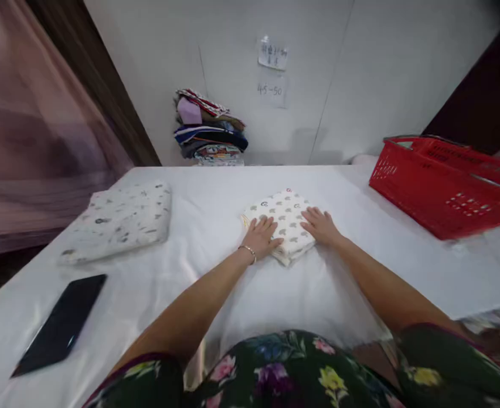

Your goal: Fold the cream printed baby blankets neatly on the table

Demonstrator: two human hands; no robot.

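Observation:
A folded white cloth (290,218) with small grey printed shapes lies in the middle of the white-covered table (199,198). My left hand (261,237), with a bracelet at the wrist, rests flat on the cloth's left side, fingers spread. On the right side of the same cloth lies my right hand (320,225), its fingers stretched out over the edge. Neither hand grips the cloth; both press on it from above. Its layers show at the near corner.
At the left lie another folded printed cloth (126,218) and a black phone-like slab (60,326). A red plastic basket (437,184) stands at the right. Folded clothes (211,130) are stacked by the back wall, where paper notes (272,56) hang. A pink curtain (41,113) borders the left.

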